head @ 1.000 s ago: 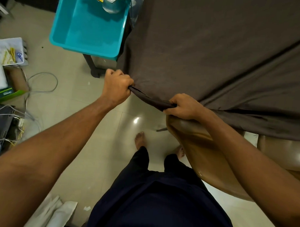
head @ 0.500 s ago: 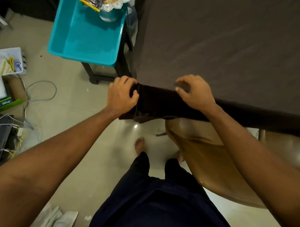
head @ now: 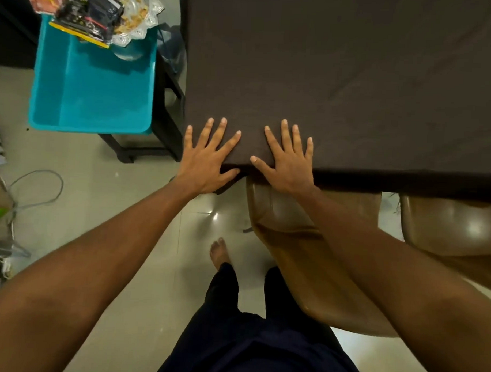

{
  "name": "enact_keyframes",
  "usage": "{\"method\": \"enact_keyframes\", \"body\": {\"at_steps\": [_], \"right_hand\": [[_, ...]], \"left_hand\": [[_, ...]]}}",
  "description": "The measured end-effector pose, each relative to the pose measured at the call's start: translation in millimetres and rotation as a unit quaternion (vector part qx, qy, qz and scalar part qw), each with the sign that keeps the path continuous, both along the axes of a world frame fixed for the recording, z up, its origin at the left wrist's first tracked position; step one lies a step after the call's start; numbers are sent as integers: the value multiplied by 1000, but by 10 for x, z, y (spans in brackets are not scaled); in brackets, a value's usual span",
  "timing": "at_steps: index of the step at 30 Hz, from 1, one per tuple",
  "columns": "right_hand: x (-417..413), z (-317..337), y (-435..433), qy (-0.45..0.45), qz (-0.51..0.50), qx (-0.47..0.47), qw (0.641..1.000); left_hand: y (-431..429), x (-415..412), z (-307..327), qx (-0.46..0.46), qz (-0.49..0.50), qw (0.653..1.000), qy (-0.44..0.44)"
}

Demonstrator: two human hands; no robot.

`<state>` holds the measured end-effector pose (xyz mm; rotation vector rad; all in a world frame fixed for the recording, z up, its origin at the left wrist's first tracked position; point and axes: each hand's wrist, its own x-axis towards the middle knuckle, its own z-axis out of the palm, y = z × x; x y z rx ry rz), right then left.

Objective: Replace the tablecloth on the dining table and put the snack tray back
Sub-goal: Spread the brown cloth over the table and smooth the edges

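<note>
A dark brown tablecloth [head: 340, 72] covers the dining table and hangs a little over its near edge. My left hand [head: 206, 159] lies flat on the cloth at the table's near left corner, fingers spread. Just to its right, my right hand [head: 288, 162] presses palm down on the same edge, fingers apart as well. Neither hand holds anything. The snack tray [head: 133, 20], a scalloped silver dish with snack packets, sits in a turquoise tub [head: 94, 97] on a dark stool left of the table.
Two brown chairs [head: 306, 243] are tucked under the table's near side, one right under my right arm. Cables [head: 35, 189] and boxes lie on the tiled floor at the far left. My bare feet stand between the chair and the stool [head: 145, 151].
A second ago both hands gripped the cloth's corner and pulled it over the edge. They have since let go and now rest flat on the tabletop. The cloth lies smooth.
</note>
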<state>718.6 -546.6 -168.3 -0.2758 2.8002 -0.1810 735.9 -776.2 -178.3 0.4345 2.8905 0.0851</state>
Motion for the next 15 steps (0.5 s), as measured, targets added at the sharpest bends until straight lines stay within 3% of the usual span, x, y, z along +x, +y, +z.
{"method": "enact_keyframes", "body": {"at_steps": [7,11,15], "right_hand": [[109,99,345,-3,22,-80,997],[-283,145,840,18,-11,-74,997],[-728,86,1671,12,0,-44,999]], "left_hand": [[83,118,101,-16,52,998,-38],[397,-44,330,51,95,994,9],[1445,-489,395,64,75,995,27]]}}
